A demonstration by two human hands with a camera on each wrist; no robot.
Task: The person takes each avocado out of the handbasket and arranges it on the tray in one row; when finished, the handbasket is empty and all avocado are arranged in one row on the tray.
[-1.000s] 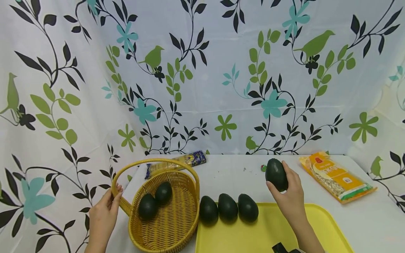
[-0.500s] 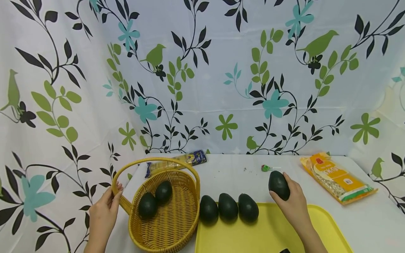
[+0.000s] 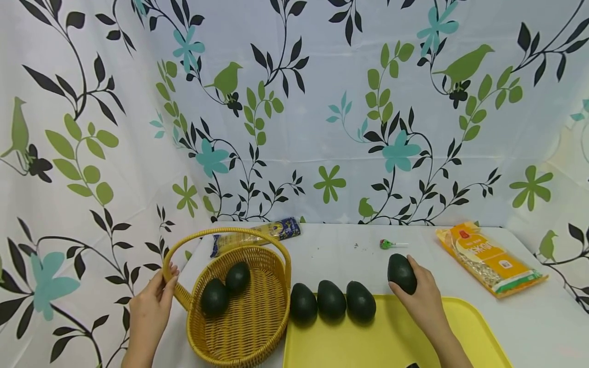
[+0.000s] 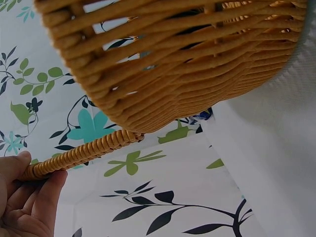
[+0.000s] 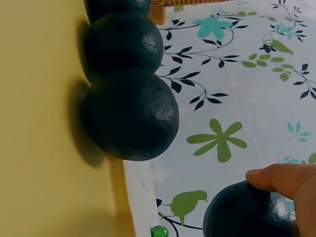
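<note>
My left hand (image 3: 151, 306) grips the side of the arched handle (image 3: 171, 255) of a yellow wicker basket (image 3: 244, 327). In the left wrist view, thumb and fingers curl round that handle (image 4: 89, 150). Two dark green avocados lie in the basket, one at its left wall (image 3: 214, 298) and one behind it (image 3: 238, 277). My right hand (image 3: 425, 301) holds another avocado (image 3: 402, 274) above the far edge of a yellow tray (image 3: 349, 342). Three more avocados (image 3: 332, 300) stand in a row along that tray's far left edge, beside the basket.
Behind the basket lies a pasta packet (image 3: 280, 230). A lollipop (image 3: 386, 244) with a green wrapper is on the white table beyond the right hand. An orange bag of grain flakes (image 3: 492, 258) lies at the right. A patterned curtain (image 3: 294, 128) hangs behind the table.
My right hand has come down and nearer with its avocado, uncovering the lollipop behind it. The left hand, the basket and the row of avocados stay put.
</note>
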